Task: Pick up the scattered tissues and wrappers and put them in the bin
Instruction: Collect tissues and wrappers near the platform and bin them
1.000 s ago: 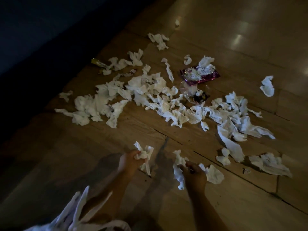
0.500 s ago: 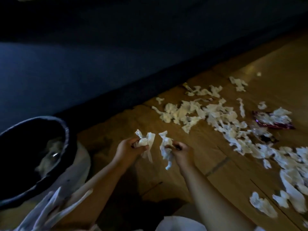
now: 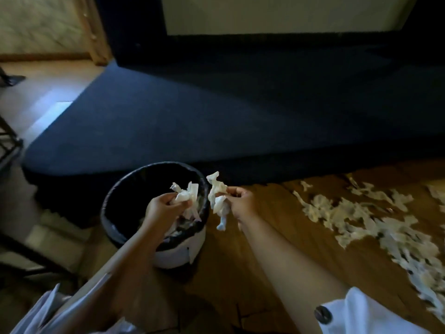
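Observation:
A round bin (image 3: 120, 189) with a black liner stands on the floor at lower left, with some tissue inside. My left hand (image 3: 161, 208) grips a crumpled white tissue (image 3: 186, 194) over the bin's opening. My right hand (image 3: 240, 203) pinches another long crumpled tissue (image 3: 218, 198) just right of the bin's rim, hanging above the floor. Many white tissues (image 3: 361, 213) lie scattered on the wooden floor at right.
A dark blue carpeted platform (image 3: 216, 116) runs behind the bin and the floor. Black metal legs (image 3: 9, 143) stand at the far left. A wooden door frame (image 3: 94, 32) is at the upper left.
Both hands have carried their tissues left from the scattered pile to the bin. The view has swung left, so the bin sits in the middle and the pile at the right edge.

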A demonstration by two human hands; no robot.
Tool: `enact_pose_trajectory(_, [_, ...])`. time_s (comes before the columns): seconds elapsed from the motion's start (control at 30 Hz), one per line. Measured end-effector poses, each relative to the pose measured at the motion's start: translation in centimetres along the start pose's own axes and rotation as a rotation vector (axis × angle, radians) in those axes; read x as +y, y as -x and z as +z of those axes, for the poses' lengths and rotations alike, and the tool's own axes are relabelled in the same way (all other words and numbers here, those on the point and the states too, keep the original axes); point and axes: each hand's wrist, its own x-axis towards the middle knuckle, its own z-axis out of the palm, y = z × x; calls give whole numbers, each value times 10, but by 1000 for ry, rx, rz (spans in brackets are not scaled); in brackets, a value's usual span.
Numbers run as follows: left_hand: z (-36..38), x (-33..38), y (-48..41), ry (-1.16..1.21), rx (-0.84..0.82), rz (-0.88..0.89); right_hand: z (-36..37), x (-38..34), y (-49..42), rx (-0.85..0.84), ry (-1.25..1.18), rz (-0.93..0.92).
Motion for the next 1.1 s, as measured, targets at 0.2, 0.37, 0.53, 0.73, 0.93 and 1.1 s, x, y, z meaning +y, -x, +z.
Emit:
enact_pose_trajectory(0.2, [-38,-15,-34,-34,138,-63,82,-8,-32,-70,60,32])
enact_pose_trajectory(0.37, [-49,-32,-53,-117,140,-120,117,0,-51,-149,202,46])
enact_pose_trajectory(0.53, [-42,-27,-63,-229,121,-117,100,6,-46,-119,241,4])
enact_pose_trajectory(0.73, [41,-3,-34,-204,-73,165,-12,33,-9,108,54,-76])
enact_pose_trajectory(0.93, [190,-12,59,-404,-666,323,-172,102,80,497,-11,0])
enact_pose_trajectory(1.1, [299,-36,185,-596,-1082,347,-280,195,200,879,-133,75])
